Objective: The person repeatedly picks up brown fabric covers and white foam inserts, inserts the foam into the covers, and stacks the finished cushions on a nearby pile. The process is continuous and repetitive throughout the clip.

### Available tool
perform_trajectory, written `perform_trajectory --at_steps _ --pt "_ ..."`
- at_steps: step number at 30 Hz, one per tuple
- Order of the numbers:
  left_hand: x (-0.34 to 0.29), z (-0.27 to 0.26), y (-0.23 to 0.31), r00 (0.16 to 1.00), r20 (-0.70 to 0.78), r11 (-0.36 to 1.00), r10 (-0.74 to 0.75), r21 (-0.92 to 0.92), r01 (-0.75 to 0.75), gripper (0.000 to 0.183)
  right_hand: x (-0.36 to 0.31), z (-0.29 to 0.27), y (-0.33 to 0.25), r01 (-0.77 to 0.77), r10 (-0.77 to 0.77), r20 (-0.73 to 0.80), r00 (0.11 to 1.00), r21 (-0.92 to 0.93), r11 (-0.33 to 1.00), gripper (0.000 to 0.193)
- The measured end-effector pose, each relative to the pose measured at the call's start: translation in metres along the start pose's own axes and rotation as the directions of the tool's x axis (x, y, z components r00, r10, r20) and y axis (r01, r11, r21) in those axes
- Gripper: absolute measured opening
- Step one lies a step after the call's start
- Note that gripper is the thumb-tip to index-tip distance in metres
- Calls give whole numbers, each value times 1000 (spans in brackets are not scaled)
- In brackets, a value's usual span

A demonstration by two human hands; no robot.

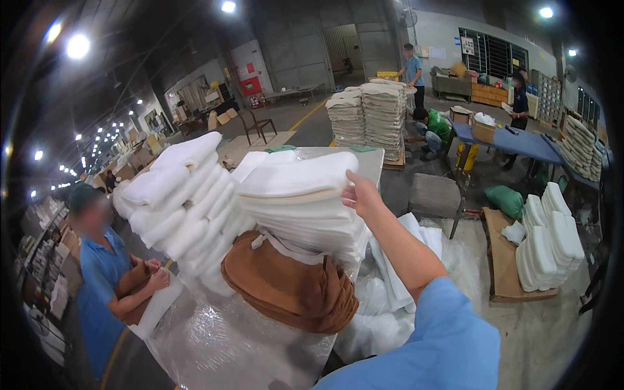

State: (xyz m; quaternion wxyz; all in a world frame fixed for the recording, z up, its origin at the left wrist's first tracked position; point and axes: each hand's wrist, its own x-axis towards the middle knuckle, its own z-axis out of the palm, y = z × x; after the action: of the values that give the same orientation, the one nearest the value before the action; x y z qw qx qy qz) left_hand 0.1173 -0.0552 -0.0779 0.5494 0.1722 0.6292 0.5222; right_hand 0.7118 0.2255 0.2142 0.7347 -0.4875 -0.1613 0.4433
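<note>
My right hand (357, 194) reaches across to the right end of the top white foam pad (299, 175). Its fingers pinch around the pad's end corner. Below that pad is a neat stack of similar white pads (312, 224). In front of the stack, a pile of brown fabric covers (286, 283) lies on the plastic-wrapped table (240, 344), with a pale edge showing along its top. A taller, leaning stack of folded white pads (188, 201) stands to the left. My left hand is out of view.
At the left, a co-worker (107, 260) holds a brown cover and a white pad. Clear plastic wrap (377, 325) bunches beside the table on the right. More white pads (549, 240) stand on cardboard at far right. Wrapped stacks (383, 117) and a blue table (507, 142) stand farther back.
</note>
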Motion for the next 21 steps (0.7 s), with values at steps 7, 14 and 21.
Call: perform_trajectory --at_steps 7,14,21 --pt "1 -3 -4 997 -17 996 79 -28 -79 67 -11 46 -12 -103 97 94 991 64 993 63" --pt "11 -8 -3 998 61 999 15 49 -18 59 19 60 35 72 -74 -2 997 261 963 73" --pt "22 -60 -6 978 207 994 3 108 -26 50 -46 48 63 368 -382 16 924 227 902 72"
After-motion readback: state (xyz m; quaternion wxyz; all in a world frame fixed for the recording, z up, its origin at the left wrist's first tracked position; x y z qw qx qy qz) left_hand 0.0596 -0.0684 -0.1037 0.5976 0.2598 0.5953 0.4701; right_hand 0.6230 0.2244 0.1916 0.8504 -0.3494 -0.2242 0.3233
